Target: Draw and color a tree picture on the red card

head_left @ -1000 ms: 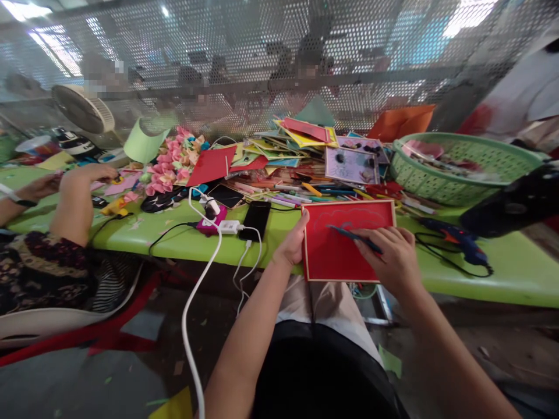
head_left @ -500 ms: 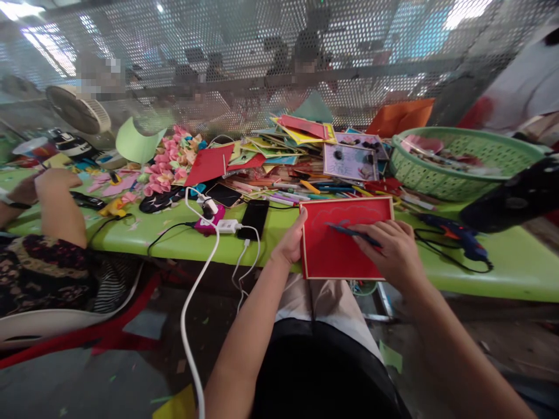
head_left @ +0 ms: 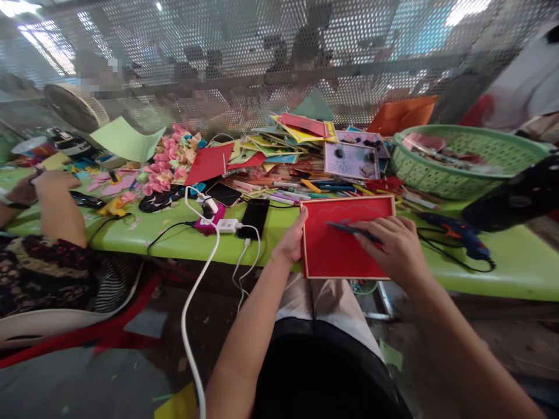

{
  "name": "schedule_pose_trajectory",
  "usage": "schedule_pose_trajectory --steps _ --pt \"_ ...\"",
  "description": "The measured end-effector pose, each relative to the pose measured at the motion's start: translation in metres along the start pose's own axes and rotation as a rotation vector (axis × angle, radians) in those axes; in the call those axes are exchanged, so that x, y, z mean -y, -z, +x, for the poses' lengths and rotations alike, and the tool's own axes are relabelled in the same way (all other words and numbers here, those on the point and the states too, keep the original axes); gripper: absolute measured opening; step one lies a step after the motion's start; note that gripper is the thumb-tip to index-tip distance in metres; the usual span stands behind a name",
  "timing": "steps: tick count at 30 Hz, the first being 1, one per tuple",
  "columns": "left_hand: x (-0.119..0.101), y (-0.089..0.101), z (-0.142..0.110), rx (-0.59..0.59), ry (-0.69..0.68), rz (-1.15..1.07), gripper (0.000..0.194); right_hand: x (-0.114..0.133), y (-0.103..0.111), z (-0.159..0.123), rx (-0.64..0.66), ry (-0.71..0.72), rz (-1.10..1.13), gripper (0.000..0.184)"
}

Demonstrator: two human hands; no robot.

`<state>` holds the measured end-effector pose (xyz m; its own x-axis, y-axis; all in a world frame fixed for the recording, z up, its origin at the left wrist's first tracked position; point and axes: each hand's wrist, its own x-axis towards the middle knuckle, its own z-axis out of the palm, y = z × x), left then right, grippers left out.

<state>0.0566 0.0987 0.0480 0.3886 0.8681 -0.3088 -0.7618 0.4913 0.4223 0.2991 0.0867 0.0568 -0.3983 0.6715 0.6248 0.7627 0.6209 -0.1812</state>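
Note:
A red board with a pale wooden frame (head_left: pixel 332 256) is tilted at the table's front edge, over my lap. My left hand (head_left: pixel 292 240) grips its left side, thumb on the frame. In my right hand (head_left: pixel 395 244) is a dark blue pen (head_left: pixel 349 228), its tip against the red surface. Faint grey curved lines show along the board's upper part. The fingers of my right hand hide the board's right side. Left of the board lie a black phone (head_left: pixel 254 219) and a purple power socket (head_left: pixel 209 219) with white plugs.
Behind the board are heaped pens, coloured cards (head_left: pixel 209 163) and pink paper flowers (head_left: pixel 166 166). A green basket (head_left: pixel 441 174) and a blue glue gun (head_left: pixel 463 235) are at right. A white cable (head_left: pixel 187 314) hangs in front. Another person's arm (head_left: pixel 63 198) is at far left.
The pen and my right hand have shifted very slightly over the board. The pale green sheet at back left has flapped to a different shape. My left hand keeps its place.

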Motion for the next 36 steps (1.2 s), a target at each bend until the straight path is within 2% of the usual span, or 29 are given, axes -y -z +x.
schedule_pose_trajectory --steps 8,17,24,30,36 --pt "-0.001 0.002 0.001 0.004 0.032 -0.014 0.06 -0.005 0.007 -0.006 0.033 0.023 0.032 0.027" --pt "-0.001 -0.003 -0.001 -0.019 0.025 -0.014 0.063 -0.005 0.009 -0.003 0.061 0.007 0.037 0.027" --pt "-0.001 -0.002 0.0 -0.03 0.011 0.03 0.062 -0.004 0.008 0.002 0.034 0.031 0.038 0.029" --pt "-0.001 0.001 0.002 -0.034 0.002 0.018 0.063 -0.006 0.011 0.002 0.085 0.033 0.044 0.029" --pt "-0.001 -0.001 0.0 -0.06 0.001 0.025 0.061 -0.004 0.006 0.007 0.047 0.036 0.04 0.03"
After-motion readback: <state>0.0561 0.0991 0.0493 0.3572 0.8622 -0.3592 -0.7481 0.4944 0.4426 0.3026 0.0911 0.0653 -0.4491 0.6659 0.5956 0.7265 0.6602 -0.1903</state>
